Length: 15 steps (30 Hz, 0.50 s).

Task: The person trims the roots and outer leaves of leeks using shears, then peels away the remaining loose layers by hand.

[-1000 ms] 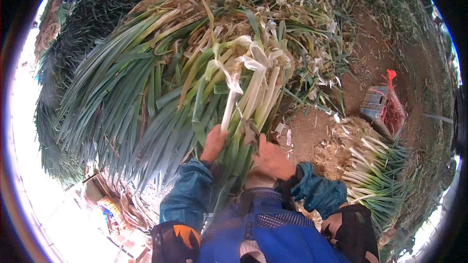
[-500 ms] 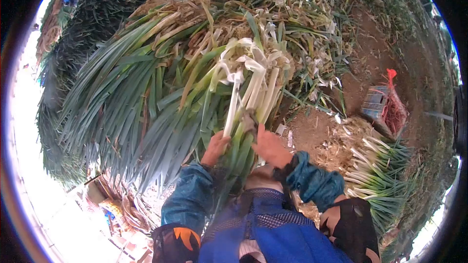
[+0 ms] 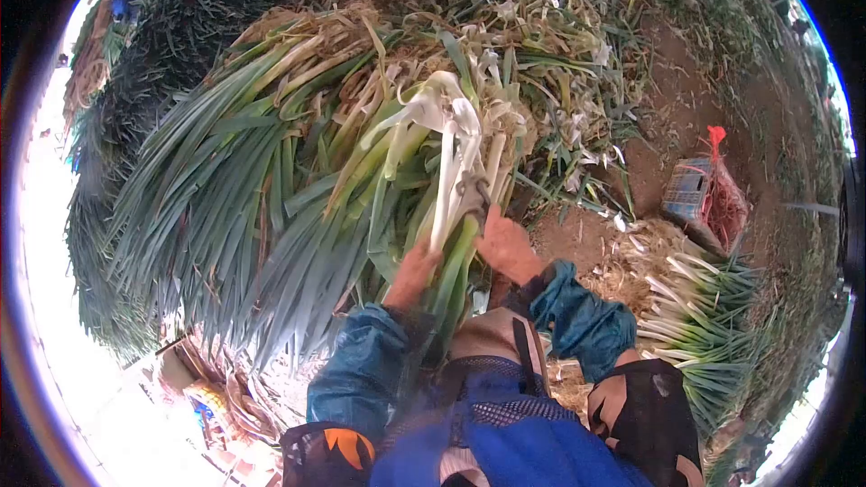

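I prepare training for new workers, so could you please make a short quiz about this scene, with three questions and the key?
1. Which hand is at the lower end of the bare white stalk?
2. True or false: the red netting lies to the person's left.
3. What colour are the forearm sleeves? (a) orange (b) teal (c) white

Key:
1. The left hand.
2. False; the red netting lies to the right.
3. b

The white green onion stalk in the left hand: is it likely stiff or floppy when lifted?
The green onion stalk runs straight, so it is probably fairly stiff. The loose peel at its top bends over and would likely flop.
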Tool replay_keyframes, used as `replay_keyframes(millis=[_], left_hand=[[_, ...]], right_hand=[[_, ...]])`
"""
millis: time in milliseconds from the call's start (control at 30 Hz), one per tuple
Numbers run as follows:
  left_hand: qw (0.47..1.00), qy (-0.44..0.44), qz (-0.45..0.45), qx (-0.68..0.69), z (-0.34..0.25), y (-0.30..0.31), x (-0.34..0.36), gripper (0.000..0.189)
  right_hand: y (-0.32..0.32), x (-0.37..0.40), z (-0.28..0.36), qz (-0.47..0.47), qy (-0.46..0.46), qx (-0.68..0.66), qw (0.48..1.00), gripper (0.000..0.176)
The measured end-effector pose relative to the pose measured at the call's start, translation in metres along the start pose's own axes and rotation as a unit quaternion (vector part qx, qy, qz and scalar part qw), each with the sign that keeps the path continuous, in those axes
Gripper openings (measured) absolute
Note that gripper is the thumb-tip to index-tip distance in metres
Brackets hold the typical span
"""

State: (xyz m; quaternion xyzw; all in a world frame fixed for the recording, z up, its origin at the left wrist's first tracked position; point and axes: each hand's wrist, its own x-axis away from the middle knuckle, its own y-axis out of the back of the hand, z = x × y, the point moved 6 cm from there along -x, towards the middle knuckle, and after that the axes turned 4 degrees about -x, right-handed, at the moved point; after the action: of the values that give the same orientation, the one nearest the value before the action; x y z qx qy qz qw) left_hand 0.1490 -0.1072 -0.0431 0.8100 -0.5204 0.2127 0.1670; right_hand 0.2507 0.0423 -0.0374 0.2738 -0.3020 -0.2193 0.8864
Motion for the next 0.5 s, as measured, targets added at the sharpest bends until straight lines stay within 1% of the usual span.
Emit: replay_keyframes(millis=[33, 67, 167, 267, 300, 367, 400, 467, 500], left_hand=[[1.0, -0.014, -0.011, -0.004, 0.005, -0.002, 0.002, 0.049], [0.997, -0.066, -0.041, -0.026, 0.03, -0.002, -0.003, 0.051], [1.0, 0.012, -0.001, 0.013, 0.034, -0.011, 0.006, 0.051], [0.998, 0.057, -0.021, 0.005, 0.048, -0.015, 0.008, 0.052], [0.997, 0.076, -0.022, -0.017, 0.049, -0.017, 0.008, 0.052], [0.991, 0.113, -0.026, -0.063, 0.051, -0.021, 0.009, 0.052], [0.989, 0.064, -0.045, -0.127, 0.054, -0.024, 0.01, 0.052], [0.964, -0.028, -0.084, -0.251, 0.069, -0.035, 0.022, 0.052], [0.954, -0.007, -0.093, -0.284, 0.068, -0.04, 0.027, 0.052]], right_hand=[[0.0, -0.006, -0.006, -0.008, -0.007, 0.013, 1.0, 0.049], [0.001, -0.011, -0.012, -0.016, -0.014, 0.026, 0.999, 0.048], [0.002, -0.003, -0.012, -0.009, -0.014, 0.05, 0.999, 0.048], [0.001, 0.001, -0.013, 0.0, 0.004, 0.042, 0.999, 0.049], [0.003, 0.002, -0.012, 0.002, 0.012, 0.036, 0.999, 0.049], [0.011, -0.01, -0.021, -0.006, -0.046, 0.035, 0.998, 0.051], [0.014, -0.014, -0.022, -0.009, -0.074, 0.034, 0.997, 0.052], [0.017, -0.001, -0.004, -0.018, 0.005, 0.041, 0.999, 0.053], [0.02, 0.01, 0.009, -0.023, 0.043, 0.042, 0.998, 0.053]])
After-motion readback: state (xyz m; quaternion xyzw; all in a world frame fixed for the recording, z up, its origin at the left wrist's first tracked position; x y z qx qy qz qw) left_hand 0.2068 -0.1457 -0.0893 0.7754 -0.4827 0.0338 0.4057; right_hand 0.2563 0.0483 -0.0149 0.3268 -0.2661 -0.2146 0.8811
